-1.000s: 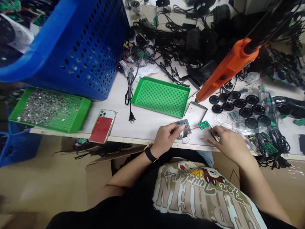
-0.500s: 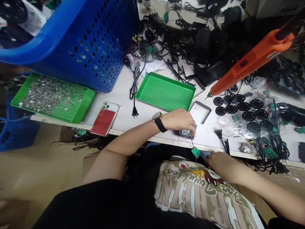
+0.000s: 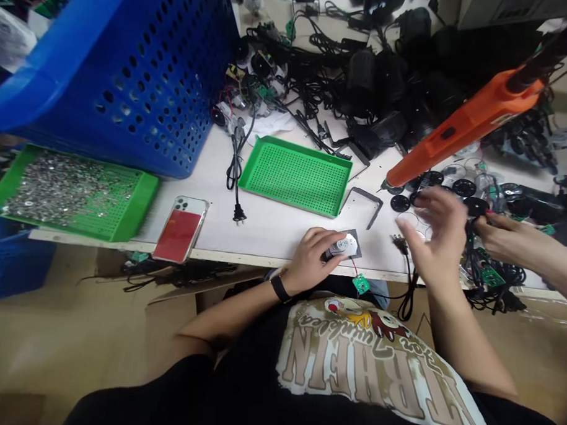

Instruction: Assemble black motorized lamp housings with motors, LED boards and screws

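At the table's front edge my left hand (image 3: 313,258) is closed around a silver round motor (image 3: 344,244), which sits on a dark square plate (image 3: 356,240). Red wires run from the motor to a small green circuit board (image 3: 360,283) hanging over the edge. My right hand (image 3: 435,233), slightly blurred, is raised in front of the black discs (image 3: 400,203), thumb and fingers apart, with nothing seen in it. Just above it hangs an orange electric screwdriver (image 3: 463,132), its tip pointing down to the left. A black plug cord (image 3: 408,297) dangles between my arms.
Another person's hand (image 3: 506,236) reaches in from the right among discs and cables. A green tray (image 3: 294,175), a black U-shaped bracket (image 3: 376,209) and a phone (image 3: 180,230) lie on the table. Left are a blue basket (image 3: 167,78) and a green tray of screws (image 3: 139,213).
My right hand has risen from the table's edge toward the screwdriver. My left hand has shifted its hold to the motor's left side. Another person's hand has appeared at the right.
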A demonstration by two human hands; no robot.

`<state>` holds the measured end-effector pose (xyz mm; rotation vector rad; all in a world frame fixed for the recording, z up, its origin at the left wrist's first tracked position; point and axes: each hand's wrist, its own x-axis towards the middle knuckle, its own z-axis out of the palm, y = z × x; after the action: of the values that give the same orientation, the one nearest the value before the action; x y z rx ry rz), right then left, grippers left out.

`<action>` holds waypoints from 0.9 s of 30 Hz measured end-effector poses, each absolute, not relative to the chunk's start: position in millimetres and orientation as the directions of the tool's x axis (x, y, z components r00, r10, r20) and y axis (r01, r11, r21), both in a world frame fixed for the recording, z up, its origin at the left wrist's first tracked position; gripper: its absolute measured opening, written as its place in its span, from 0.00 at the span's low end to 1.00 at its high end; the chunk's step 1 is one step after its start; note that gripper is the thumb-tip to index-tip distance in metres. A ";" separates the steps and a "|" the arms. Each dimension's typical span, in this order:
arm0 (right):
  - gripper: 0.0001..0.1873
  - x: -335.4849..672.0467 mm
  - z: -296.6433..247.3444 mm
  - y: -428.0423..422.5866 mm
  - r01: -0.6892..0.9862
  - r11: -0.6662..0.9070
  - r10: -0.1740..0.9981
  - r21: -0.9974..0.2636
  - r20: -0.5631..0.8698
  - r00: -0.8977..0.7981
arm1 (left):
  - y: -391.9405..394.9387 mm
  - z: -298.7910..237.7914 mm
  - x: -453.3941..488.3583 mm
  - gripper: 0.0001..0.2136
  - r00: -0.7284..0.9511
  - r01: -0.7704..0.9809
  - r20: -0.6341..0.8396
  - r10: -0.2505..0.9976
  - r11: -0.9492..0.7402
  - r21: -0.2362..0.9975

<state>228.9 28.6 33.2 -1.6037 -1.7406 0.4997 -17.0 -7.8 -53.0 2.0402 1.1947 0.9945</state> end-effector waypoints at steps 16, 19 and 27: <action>0.33 175.6 64.4 56.8 0.174 0.383 0.899 -0.907 0.410 0.156 | -6.5 -35.4 -16.0 0.24 0.485 0.594 0.292 0.824 -0.556 0.582; 0.33 178.1 65.8 43.8 0.112 0.336 0.929 -0.935 0.349 0.120 | -10.5 -34.7 -5.5 0.19 0.401 0.672 0.303 0.865 -0.502 0.544; 0.47 170.1 55.9 28.8 0.052 0.269 0.961 -0.962 0.271 0.058 | -15.4 -52.3 14.2 0.13 0.179 0.695 0.441 0.880 -0.430 0.576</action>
<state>170.1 28.8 55.9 -1.0661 -1.3106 0.9388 14.2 -15.4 -52.3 2.2110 1.5148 1.0940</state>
